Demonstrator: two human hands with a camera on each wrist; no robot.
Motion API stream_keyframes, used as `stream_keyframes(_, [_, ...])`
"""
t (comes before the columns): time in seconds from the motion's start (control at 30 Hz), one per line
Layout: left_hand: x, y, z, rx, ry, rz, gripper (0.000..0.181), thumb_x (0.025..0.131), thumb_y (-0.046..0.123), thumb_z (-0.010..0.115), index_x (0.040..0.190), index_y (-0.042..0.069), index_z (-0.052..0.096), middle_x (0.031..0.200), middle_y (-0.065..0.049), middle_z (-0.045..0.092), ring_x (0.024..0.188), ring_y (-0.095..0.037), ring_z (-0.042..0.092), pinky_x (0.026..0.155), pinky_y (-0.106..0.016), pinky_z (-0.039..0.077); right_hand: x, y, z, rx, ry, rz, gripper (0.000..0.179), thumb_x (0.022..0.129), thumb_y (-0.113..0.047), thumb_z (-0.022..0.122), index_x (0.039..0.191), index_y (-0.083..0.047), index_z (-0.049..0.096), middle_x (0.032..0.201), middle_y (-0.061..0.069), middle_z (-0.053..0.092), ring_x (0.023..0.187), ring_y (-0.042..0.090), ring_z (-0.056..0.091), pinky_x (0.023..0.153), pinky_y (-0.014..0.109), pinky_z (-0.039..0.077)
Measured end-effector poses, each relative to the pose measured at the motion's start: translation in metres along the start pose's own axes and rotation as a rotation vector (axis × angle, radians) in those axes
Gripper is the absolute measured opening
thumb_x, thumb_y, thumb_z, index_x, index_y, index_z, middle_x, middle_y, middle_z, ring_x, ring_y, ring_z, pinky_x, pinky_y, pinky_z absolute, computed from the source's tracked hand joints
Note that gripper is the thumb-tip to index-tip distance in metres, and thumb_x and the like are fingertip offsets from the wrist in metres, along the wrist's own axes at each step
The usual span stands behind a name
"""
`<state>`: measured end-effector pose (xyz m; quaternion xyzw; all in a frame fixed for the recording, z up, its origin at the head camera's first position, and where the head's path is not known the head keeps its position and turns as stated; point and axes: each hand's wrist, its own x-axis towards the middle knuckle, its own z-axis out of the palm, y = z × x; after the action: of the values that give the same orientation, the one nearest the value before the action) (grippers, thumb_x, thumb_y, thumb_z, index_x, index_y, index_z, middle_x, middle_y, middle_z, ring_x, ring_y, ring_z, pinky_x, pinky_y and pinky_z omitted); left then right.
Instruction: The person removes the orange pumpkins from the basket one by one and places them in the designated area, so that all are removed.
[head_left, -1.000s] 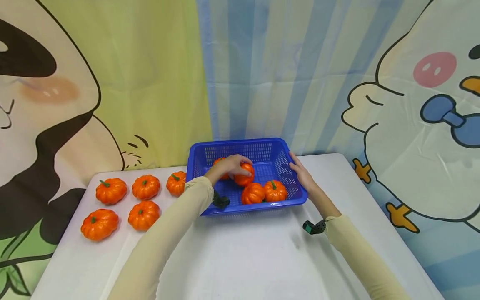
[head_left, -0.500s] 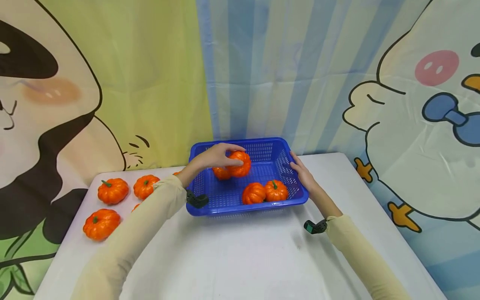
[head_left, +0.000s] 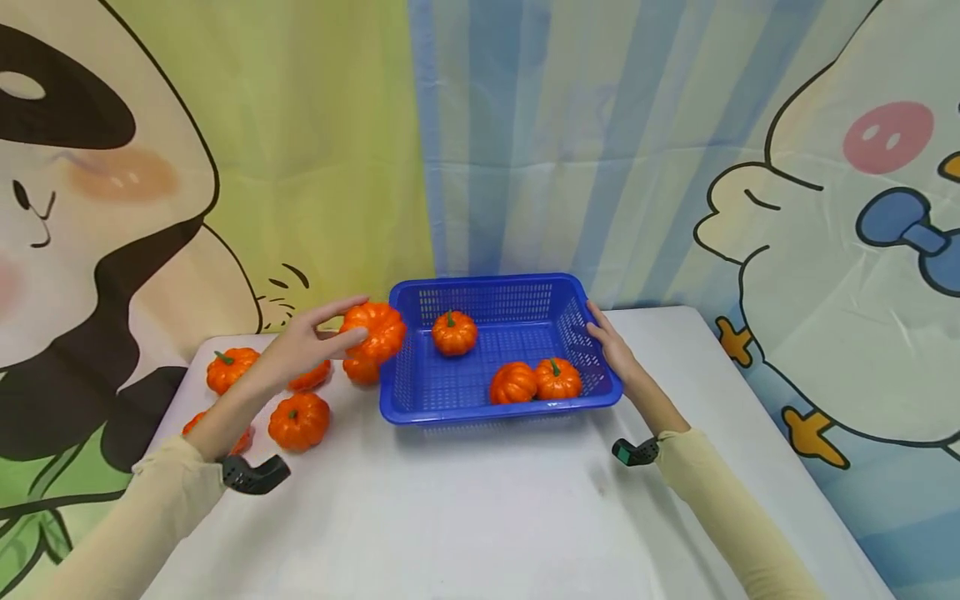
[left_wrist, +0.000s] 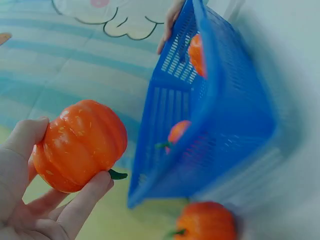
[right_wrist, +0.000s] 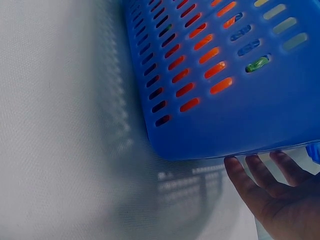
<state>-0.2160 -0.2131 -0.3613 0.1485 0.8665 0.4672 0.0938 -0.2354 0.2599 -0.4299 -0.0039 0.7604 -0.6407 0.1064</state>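
My left hand (head_left: 318,342) holds an orange toy pumpkin (head_left: 378,331) in the air, left of the blue basket (head_left: 480,415). In the left wrist view, thumb and fingers go round this pumpkin (left_wrist: 82,145), and its green stem points toward the basket. My right hand (head_left: 613,346) holds the basket's right rim; the right wrist view has its fingertips (right_wrist: 233,164) against the basket's edge. Inside the basket, one pumpkin (head_left: 454,333) lies at the back left, and two more, a pumpkin (head_left: 513,383) and its neighbour (head_left: 558,379), lie side by side near the front right.
Several more pumpkins lie on the white table (head_left: 450,508) left of the basket, including one pumpkin (head_left: 298,422) near the left wrist and another pumpkin (head_left: 362,372) beside the basket's left wall. A cartoon-printed curtain (head_left: 517,150) hangs behind the table.
My left hand has lifted a pumpkin out of the basket and carried it left, past the left rim. The right hand stays at the basket's right rim.
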Motion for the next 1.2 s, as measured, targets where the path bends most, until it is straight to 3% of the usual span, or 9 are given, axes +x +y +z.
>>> stream_keyframes(0.17, [-0.038,-0.029,0.005,0.014,0.1,-0.054,0.069,0.092,0.046,0.062,0.152,0.03,0.031,0.151,-0.014,0.042,0.1,-0.029,0.068,0.077,-0.029,0.059,-0.001,-0.001,0.0,0.005,-0.003,0.002,0.058,0.106,-0.023,0.029,0.157,-0.02,0.003,0.165,0.007,-0.007,0.152,0.032,-0.003,0.124,0.053,-0.002])
stream_keyframes(0.3, [-0.061,-0.048,0.013,-0.113,0.109,-0.081,0.072,0.095,0.036,0.062,0.154,0.017,0.026,0.154,-0.022,0.033,0.096,-0.02,0.071,0.073,-0.03,0.06,0.005,0.006,-0.002,0.006,0.001,0.011,0.058,0.106,-0.024,0.03,0.157,-0.023,0.004,0.165,0.005,-0.006,0.153,0.031,-0.004,0.124,0.053,-0.003])
stream_keyframes(0.43, [-0.074,-0.06,0.018,-0.23,0.085,-0.123,0.075,0.095,0.032,0.062,0.154,0.012,0.021,0.159,-0.024,0.018,0.085,-0.016,0.073,0.07,-0.033,0.061,0.012,0.018,-0.006,-0.002,0.015,0.009,0.056,0.106,-0.028,0.029,0.157,-0.029,0.005,0.165,0.001,-0.005,0.153,0.029,-0.001,0.124,0.052,0.0])
stream_keyframes(0.63, [-0.08,-0.072,0.024,-0.188,0.059,-0.176,0.076,0.095,0.037,0.061,0.155,0.013,0.021,0.159,-0.022,0.02,0.088,-0.018,0.074,0.078,-0.023,0.059,0.015,0.026,-0.008,-0.031,0.027,-0.015,0.055,0.106,-0.032,0.028,0.156,-0.032,0.005,0.166,0.0,-0.004,0.153,0.029,0.001,0.124,0.052,0.001])
stream_keyframes(0.77, [-0.082,-0.073,0.028,-0.082,0.064,-0.234,0.077,0.094,0.045,0.059,0.153,0.008,0.026,0.152,-0.026,0.033,0.109,-0.03,0.067,0.083,-0.025,0.058,0.015,0.026,-0.008,-0.036,0.025,-0.005,0.055,0.106,-0.033,0.027,0.156,-0.033,0.004,0.166,0.001,-0.004,0.153,0.031,0.002,0.124,0.053,0.001])
stream_keyframes(0.9, [-0.081,-0.074,0.032,-0.032,0.069,-0.27,0.08,0.093,0.048,0.06,0.152,0.004,0.028,0.15,-0.027,0.036,0.125,-0.042,0.053,0.085,-0.031,0.059,0.015,0.025,-0.008,-0.03,0.021,-0.008,0.055,0.106,-0.033,0.027,0.156,-0.033,0.004,0.166,0.0,-0.004,0.153,0.03,0.002,0.124,0.053,0.002])
stream_keyframes(1.03, [-0.08,-0.075,0.035,-0.087,0.055,-0.279,0.079,0.093,0.048,0.059,0.155,0.015,0.023,0.157,-0.024,0.025,0.131,-0.042,0.044,0.084,-0.028,0.058,0.013,0.02,-0.007,-0.007,0.007,-0.01,0.056,0.106,-0.03,0.029,0.157,-0.03,0.004,0.165,0.001,-0.005,0.153,0.03,0.001,0.124,0.053,0.002])
stream_keyframes(1.2, [-0.08,-0.076,0.038,-0.263,0.047,-0.269,0.078,0.097,0.042,0.056,0.157,0.019,0.012,0.16,-0.023,0.012,0.136,-0.044,0.037,0.086,-0.03,0.058,0.005,0.007,-0.004,0.008,-0.001,0.006,0.058,0.106,-0.025,0.03,0.157,-0.023,0.003,0.165,0.006,-0.006,0.152,0.033,0.0,0.123,0.054,0.001])
